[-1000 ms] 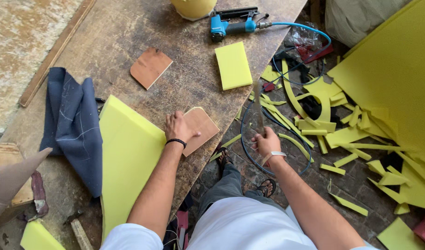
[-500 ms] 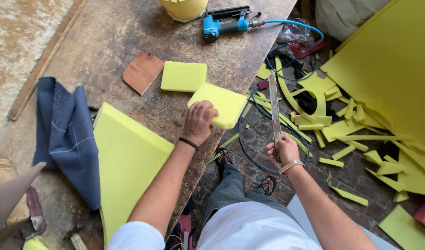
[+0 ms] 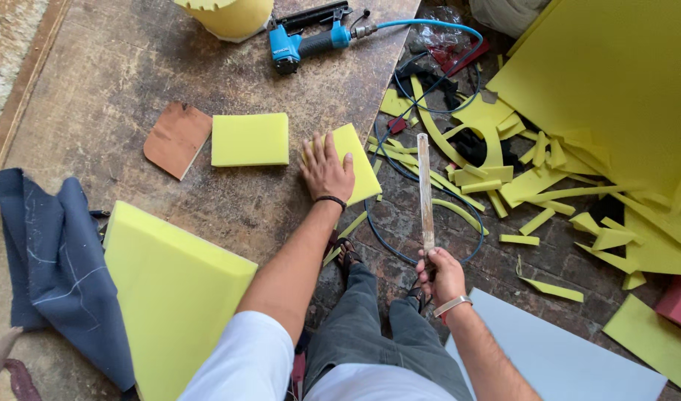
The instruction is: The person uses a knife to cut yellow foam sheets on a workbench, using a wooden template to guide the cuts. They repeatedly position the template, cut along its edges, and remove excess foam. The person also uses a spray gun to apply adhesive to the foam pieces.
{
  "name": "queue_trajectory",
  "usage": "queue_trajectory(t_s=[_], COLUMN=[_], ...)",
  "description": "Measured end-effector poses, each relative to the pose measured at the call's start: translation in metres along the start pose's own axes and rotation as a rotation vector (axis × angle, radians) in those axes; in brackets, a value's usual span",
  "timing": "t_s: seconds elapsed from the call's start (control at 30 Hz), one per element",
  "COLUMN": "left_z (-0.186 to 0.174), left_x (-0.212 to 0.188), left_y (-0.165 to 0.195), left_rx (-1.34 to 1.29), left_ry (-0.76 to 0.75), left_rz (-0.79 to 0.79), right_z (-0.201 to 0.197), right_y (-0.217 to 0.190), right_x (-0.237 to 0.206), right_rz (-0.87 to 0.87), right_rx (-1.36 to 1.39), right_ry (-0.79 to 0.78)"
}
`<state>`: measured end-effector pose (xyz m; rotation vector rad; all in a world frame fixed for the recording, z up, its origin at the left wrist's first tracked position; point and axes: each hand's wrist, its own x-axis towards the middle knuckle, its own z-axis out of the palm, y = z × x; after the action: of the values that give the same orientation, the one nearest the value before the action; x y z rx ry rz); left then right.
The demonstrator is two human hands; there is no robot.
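My left hand (image 3: 326, 168) lies flat, fingers spread, on a small yellow foam piece (image 3: 359, 160) at the right edge of the worn wooden table (image 3: 118, 82). Down by my knee, my right hand (image 3: 442, 275) grips the handle of a long thin blade (image 3: 425, 189) that points up and away, over the floor. A second yellow foam square (image 3: 250, 139) lies left of my left hand, with a brown wooden piece (image 3: 177, 139) beside it. A large thick yellow foam slab (image 3: 170, 293) sits on the table near my left arm.
A blue pneumatic stapler (image 3: 303, 41) with its blue hose (image 3: 429, 26) lies at the table's far edge beside a yellow foam-covered object (image 3: 225, 15). Dark blue cloth (image 3: 51, 260) hangs at left. Yellow foam offcuts (image 3: 533, 186) and a big foam sheet (image 3: 615, 82) cover the floor at right.
My left hand has slid the foam piece nearer to the table's right edge. My right hand has lowered and the blade now stands out clearly, pointing away from me.
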<state>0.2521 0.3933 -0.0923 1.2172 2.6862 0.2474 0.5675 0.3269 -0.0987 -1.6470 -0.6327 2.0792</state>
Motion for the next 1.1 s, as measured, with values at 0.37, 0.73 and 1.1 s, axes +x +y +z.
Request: queue_trajectory(t_s=[0.37, 0.73, 1.1], left_z=[0.012, 0.016, 0.024], left_x=[0.069, 0.07, 0.075], left_y=[-0.018, -0.021, -0.033], left_rx=[0.179, 0.177, 0.13], left_ry=[-0.101, -0.048, -0.02], left_rz=[0.42, 0.392, 0.4], right_z=[0.082, 0.115, 0.133], right_y=[-0.005, 0.01, 0.001], right_x=[0.085, 0.129, 0.132], right_rz=[-0.098, -0.156, -0.238], right_rx=[-0.004, 0.051, -0.058], right_ry=[-0.179, -0.312, -0.277])
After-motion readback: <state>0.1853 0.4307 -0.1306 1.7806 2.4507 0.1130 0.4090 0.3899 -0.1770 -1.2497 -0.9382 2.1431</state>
